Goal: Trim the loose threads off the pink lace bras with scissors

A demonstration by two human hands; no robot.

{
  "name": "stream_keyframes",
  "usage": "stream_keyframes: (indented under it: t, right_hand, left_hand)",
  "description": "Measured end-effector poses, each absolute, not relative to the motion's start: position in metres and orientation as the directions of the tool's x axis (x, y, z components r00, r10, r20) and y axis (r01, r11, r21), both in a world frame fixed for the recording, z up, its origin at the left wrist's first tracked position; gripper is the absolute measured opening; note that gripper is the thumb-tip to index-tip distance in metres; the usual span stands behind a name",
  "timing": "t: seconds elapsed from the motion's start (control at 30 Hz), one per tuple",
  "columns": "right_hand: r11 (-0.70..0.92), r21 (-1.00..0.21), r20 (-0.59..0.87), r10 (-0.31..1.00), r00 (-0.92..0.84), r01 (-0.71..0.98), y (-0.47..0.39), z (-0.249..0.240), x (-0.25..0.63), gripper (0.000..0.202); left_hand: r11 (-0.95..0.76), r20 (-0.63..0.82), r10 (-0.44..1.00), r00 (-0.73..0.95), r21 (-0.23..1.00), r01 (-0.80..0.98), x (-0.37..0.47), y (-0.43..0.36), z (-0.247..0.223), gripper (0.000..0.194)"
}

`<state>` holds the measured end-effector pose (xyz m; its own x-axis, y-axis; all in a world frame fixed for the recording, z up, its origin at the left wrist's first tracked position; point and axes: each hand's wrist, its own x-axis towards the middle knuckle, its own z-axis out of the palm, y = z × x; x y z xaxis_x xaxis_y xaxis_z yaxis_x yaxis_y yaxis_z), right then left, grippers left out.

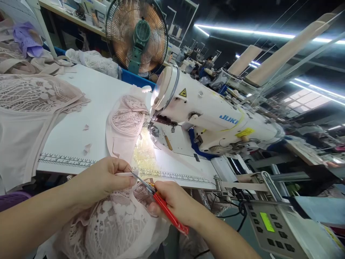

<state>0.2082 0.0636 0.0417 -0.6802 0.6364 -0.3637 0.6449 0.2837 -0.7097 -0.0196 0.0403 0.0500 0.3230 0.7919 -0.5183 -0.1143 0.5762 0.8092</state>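
My left hand [107, 178] pinches the edge of a pale pink lace bra [115, 223], which hangs below the table's front edge. In my right hand [174, 201] is a pair of scissors with red handles [168, 212]. The scissor blades [141, 181] point up and left, their tips at the fabric edge by my left fingertips. Whether the blades are closed on the cloth cannot be made out. Another pale pink lace piece [125, 126] lies on the table beside the needle of a white sewing machine [207, 108].
A measuring tape strip [172, 175] runs along the front of the white table [97, 84]. Fabric scraps [86, 148] and a wooden-handled tool [168, 142] lie on top. More lace garments [32, 108] are piled left. Behind stands a large fan [137, 36]; a control panel [273, 226] sits at right.
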Motion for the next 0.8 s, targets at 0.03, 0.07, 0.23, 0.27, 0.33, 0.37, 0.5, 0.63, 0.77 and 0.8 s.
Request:
stream_keyframes:
  t: [0.03,0.07,0.23,0.27,0.33,0.37,0.5,0.63,0.77,0.8]
  right_hand:
    - [0.278,-0.714,-0.358,0.644,-0.676,0.643,0.062,0.039,0.208,0.04]
    - [0.279,-0.719,-0.344,0.652,-0.676,0.636,0.061,0.035,0.207,0.038]
    - [0.292,-0.746,-0.262,0.697,-0.667,0.598,0.06,0.022,0.205,0.038]
    - [0.286,-0.753,-0.253,0.706,-0.662,0.592,0.061,0.022,0.205,0.039]
    - [0.283,-0.767,-0.208,0.739,-0.641,0.575,0.062,0.025,0.207,0.041]
    - [0.284,-0.778,-0.173,0.76,-0.626,0.56,0.062,0.029,0.208,0.042]
    - [0.36,-0.833,0.012,0.771,-0.637,0.42,0.055,0.042,0.21,0.04]
    - [0.563,-0.733,0.145,0.677,-0.721,0.381,0.036,0.042,0.205,0.028]
    - [0.701,-0.607,0.254,0.617,-0.745,0.373,0.022,0.034,0.198,0.025]
    - [0.702,-0.604,0.244,0.613,-0.751,0.377,0.02,0.032,0.197,0.025]
  left_hand:
    - [0.576,-0.519,0.794,0.316,0.808,-0.12,-0.02,0.04,0.05,0.029]
    - [0.578,-0.522,0.794,0.311,0.807,-0.121,-0.02,0.04,0.051,0.03]
    - [0.541,-0.484,0.813,0.323,0.834,-0.112,-0.024,0.038,0.047,0.033]
    - [0.527,-0.473,0.82,0.322,0.844,-0.104,-0.025,0.038,0.046,0.033]
    - [0.502,-0.452,0.836,0.312,0.859,-0.1,-0.029,0.036,0.044,0.033]
    - [0.492,-0.441,0.842,0.309,0.864,-0.106,-0.031,0.035,0.044,0.034]
    - [0.418,-0.367,0.888,0.278,0.896,-0.152,-0.038,0.029,0.043,0.033]
    - [0.332,-0.302,0.932,0.201,0.933,-0.137,-0.045,0.024,0.04,0.027]
    - [0.342,-0.317,0.932,0.176,0.93,-0.138,-0.048,0.016,0.042,0.026]
    - [0.351,-0.321,0.928,0.191,0.923,-0.155,-0.048,0.013,0.042,0.026]
